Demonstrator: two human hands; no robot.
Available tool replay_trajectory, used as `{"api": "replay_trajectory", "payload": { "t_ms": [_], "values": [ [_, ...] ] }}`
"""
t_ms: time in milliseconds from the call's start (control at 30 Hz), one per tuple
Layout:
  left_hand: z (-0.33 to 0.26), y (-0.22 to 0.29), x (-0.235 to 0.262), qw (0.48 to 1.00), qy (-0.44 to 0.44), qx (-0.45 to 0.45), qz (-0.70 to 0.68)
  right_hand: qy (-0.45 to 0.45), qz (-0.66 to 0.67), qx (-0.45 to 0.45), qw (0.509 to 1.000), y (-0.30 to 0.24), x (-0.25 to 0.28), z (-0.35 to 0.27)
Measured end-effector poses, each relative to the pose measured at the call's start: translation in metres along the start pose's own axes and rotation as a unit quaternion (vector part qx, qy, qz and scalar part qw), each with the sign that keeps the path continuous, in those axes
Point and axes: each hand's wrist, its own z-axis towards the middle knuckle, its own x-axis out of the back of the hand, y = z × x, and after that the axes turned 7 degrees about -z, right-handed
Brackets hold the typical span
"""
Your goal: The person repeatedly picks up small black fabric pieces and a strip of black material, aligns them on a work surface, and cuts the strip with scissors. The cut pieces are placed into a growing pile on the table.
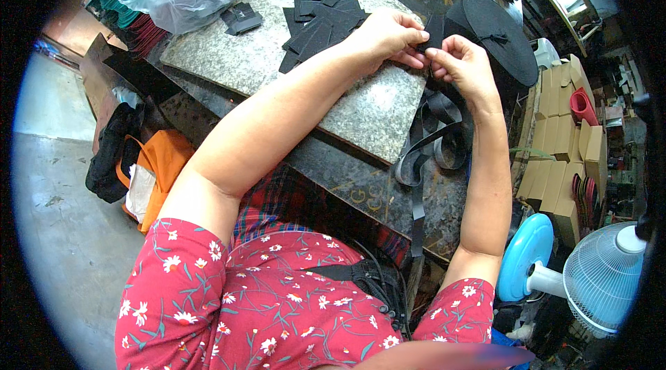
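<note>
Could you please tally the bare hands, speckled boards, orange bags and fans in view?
Bare hands: 2 (left hand, right hand)
Speckled board: 1
Orange bag: 1
Fan: 1
Total: 5

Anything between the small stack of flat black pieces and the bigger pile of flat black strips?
No: in the head view, only bare grey speckled board separates the small stack from the bigger pile.
</note>
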Motion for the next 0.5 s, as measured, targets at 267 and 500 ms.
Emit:
{"api": "replay_trajectory", "payload": {
  "t_ms": [267, 500],
  "values": [
    [0.004, -0.001, -0.001, 1.0, 0.013, 0.013, -0.014, 0.092, 0.13, 0.026, 0.987, 0.003, 0.024, -0.001],
    [0.003, 0.002, -0.003, 0.999, 0.018, 0.018, -0.024, 0.125, 0.142, 0.046, 0.981, -0.003, 0.035, 0.002]
  ]
}}
